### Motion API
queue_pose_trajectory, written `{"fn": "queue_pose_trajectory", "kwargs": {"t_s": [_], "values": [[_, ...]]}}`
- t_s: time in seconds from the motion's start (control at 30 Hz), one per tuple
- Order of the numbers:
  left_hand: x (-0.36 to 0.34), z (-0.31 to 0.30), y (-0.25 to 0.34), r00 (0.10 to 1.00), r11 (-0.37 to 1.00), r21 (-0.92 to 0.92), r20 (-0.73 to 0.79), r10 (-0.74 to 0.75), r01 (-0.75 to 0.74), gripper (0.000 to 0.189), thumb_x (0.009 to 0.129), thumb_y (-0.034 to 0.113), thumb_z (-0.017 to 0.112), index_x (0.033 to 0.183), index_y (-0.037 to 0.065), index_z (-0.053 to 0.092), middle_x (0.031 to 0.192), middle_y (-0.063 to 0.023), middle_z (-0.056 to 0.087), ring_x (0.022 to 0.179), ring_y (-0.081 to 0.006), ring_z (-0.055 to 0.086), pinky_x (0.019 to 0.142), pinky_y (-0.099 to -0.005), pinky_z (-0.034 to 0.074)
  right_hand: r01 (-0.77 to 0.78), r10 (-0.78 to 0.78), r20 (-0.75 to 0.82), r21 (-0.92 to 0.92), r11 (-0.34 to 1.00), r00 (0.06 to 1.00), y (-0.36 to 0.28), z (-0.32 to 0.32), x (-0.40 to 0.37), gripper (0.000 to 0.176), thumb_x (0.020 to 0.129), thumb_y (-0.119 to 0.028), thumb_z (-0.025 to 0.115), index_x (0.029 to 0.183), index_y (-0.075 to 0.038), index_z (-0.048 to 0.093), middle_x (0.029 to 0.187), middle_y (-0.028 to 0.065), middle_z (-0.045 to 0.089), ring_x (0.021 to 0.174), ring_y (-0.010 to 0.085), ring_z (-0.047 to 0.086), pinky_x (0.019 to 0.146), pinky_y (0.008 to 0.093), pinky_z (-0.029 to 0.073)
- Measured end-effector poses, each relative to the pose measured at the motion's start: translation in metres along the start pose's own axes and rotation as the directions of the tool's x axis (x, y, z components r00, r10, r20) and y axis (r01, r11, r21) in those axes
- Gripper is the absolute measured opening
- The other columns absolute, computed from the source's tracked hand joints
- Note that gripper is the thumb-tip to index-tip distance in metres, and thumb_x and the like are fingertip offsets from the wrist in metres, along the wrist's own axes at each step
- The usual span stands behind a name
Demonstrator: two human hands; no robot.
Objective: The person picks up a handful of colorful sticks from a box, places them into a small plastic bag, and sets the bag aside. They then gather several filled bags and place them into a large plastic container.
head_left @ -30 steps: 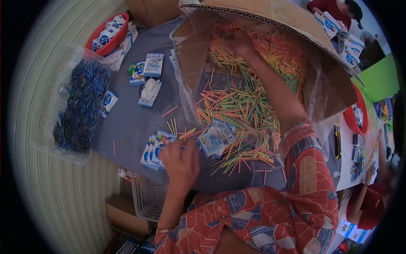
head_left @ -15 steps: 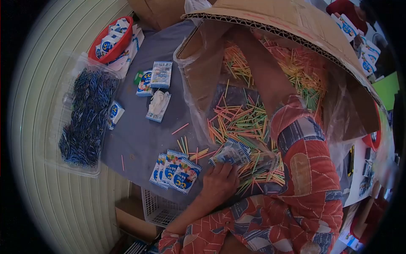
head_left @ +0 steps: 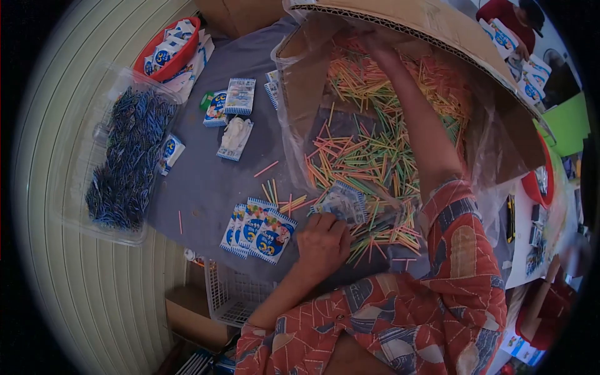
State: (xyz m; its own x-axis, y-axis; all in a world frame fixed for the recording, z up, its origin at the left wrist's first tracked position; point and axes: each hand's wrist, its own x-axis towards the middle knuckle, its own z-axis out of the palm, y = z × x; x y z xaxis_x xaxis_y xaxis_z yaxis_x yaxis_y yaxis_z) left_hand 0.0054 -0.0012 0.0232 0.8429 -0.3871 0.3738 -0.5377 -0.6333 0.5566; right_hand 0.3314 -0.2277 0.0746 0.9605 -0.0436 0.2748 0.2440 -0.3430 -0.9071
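Note:
My left hand (head_left: 323, 245) is closed at the edge of a clear, blue-striped packet (head_left: 342, 202), which lies against the loose colored sticks. My right hand (head_left: 370, 39) reaches to the far inside of the cardboard box (head_left: 431, 25); its fingers are mostly hidden by shadow and the box flap. Many pink, green and yellow sticks (head_left: 369, 156) spread from the box over the plastic liner. Several blue-and-white packets (head_left: 272, 236) lie fanned out left of my left hand.
On the left stands a clear tray (head_left: 147, 234) of dark twisted strands. A red basket (head_left: 190, 53) holds packets at the back left. More packets (head_left: 240, 95) lie mid-table. A white crate (head_left: 234, 294) is below the table edge. At the right, another person (head_left: 509, 25) holds packets.
My right arm has moved deeper toward the back of the box, uncovering more sticks. My left hand stays at the clear packet. The view has shifted slightly.

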Motion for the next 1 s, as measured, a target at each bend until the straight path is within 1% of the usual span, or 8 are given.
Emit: {"fn": "queue_pose_trajectory", "kwargs": {"t_s": [0.17, 0.23, 0.43, 0.57, 0.67, 0.73, 0.83, 1.0], "values": [[0.005, 0.011, 0.012, 0.993, 0.983, 0.179, -0.116, -0.031, 0.051, 0.015, 0.078, 0.009, 0.069, 0.092, 0.004, 0.070, 0.085, -0.0103, 0.061, 0.078, -0.0318, 0.060, 0.066, -0.0423, 0.051, -0.179, 0.201, -0.047, 0.291, 0.940, 0.978, 0.005, -0.020, -0.063, 0.032, 0.097, -0.030, 0.056, 0.112, -0.004, 0.065, 0.068, 0.0024, 0.060, 0.060, 0.0126, 0.055, 0.057, 0.0309, 0.043], [0.003, 0.013, 0.005, 0.992, 0.985, 0.169, -0.124, -0.003, 0.024, 0.015, 0.077, 0.013, 0.067, 0.088, 0.002, 0.069, 0.083, -0.0088, 0.058, 0.077, -0.0297, 0.060, 0.066, -0.0431, 0.052, -0.266, 0.204, 0.170, 0.597, 0.757, 0.964, 0.016, -0.021, -0.086, 0.034, 0.101, -0.035, 0.055, 0.099, -0.005, 0.069, 0.062, -0.0049, 0.050, 0.048, 0.0082, 0.043, 0.042, 0.0275, 0.030], [0.001, 0.017, -0.017, 0.976, 0.935, -0.315, -0.091, -0.197, 0.160, 0.015, 0.081, 0.014, 0.069, 0.088, 0.001, 0.070, 0.086, -0.0114, 0.063, 0.078, -0.0303, 0.064, 0.067, -0.0397, 0.051, -0.236, 0.102, 0.267, 0.537, 0.810, 0.958, -0.010, -0.018, -0.131, 0.043, 0.104, -0.042, 0.044, 0.110, -0.005, 0.064, 0.058, -0.0049, 0.033, 0.049, 0.0075, 0.031, 0.049, 0.0256, 0.031], [0.003, 0.011, -0.018, 0.983, 0.928, -0.334, -0.019, -0.181, 0.164, 0.014, 0.082, 0.012, 0.070, 0.090, 0.001, 0.071, 0.086, -0.0123, 0.065, 0.077, -0.0309, 0.064, 0.065, -0.0386, 0.051, -0.437, 0.166, 0.450, 0.606, 0.665, 0.878, -0.027, -0.041, -0.154, 0.041, 0.104, -0.041, 0.044, 0.112, -0.006, 0.064, 0.059, -0.0032, 0.040, 0.051, 0.0076, 0.037, 0.051, 0.0257, 0.033], [0.004, 0.009, -0.021, 0.956, 0.829, -0.483, 0.062, -0.288, 0.281, 0.015, 0.083, 0.012, 0.069, 0.092, 0.000, 0.072, 0.086, -0.0129, 0.065, 0.076, -0.0317, 0.064, 0.064, -0.0395, 0.051, -0.253, 0.182, 0.284, 0.236, 0.938, 0.941, -0.032, -0.056, -0.151, 0.039, 0.103, -0.041, 0.048, 0.115, -0.008, 0.064, 0.066, -0.0016, 0.049, 0.057, 0.0052, 0.045, 0.054, 0.0238, 0.034], [0.003, 0.006, -0.018, 0.984, 0.965, -0.195, 0.052, -0.169, 0.176, 0.015, 0.083, 0.013, 0.068, 0.091, 0.001, 0.071, 0.087, -0.0128, 0.065, 0.077, -0.0325, 0.065, 0.064, -0.0412, 0.051, -0.189, 0.209, 0.057, -0.251, 0.949, 0.976, -0.015, -0.065, -0.112, 0.037, 0.100, -0.040, 0.054, 0.119, -0.010, 0.063, 0.081, 0.0034, 0.059, 0.069, 0.0094, 0.055, 0.062, 0.0257, 0.043], [-0.003, 0.012, -0.011, 0.992, 0.990, -0.080, -0.042, -0.117, 0.114, 0.014, 0.083, 0.014, 0.068, 0.091, 0.002, 0.071, 0.089, -0.0127, 0.065, 0.078, -0.0333, 0.065, 0.064, -0.0427, 0.052, 0.251, -0.272, 0.022, -0.465, 0.849, 0.962, 0.066, -0.069, -0.013, 0.038, 0.095, -0.035, 0.061, 0.125, -0.011, 0.061, 0.101, 0.0112, 0.064, 0.084, 0.0173, 0.060, 0.073, 0.0328, 0.049], [-0.002, 0.015, -0.009, 0.991, 0.993, -0.044, -0.058, -0.116, 0.114, 0.013, 0.083, 0.014, 0.068, 0.091, 0.004, 0.072, 0.090, -0.0122, 0.064, 0.078, -0.0336, 0.064, 0.066, -0.0435, 0.052, 0.247, -0.313, -0.023, -0.560, 0.791, 0.949, 0.075, -0.012, 0.079, 0.046, 0.091, -0.031, 0.065, 0.132, -0.011, 0.057, 0.123, 0.0132, 0.061, 0.105, 0.0235, 0.058, 0.092, 0.0382, 0.047]]}}
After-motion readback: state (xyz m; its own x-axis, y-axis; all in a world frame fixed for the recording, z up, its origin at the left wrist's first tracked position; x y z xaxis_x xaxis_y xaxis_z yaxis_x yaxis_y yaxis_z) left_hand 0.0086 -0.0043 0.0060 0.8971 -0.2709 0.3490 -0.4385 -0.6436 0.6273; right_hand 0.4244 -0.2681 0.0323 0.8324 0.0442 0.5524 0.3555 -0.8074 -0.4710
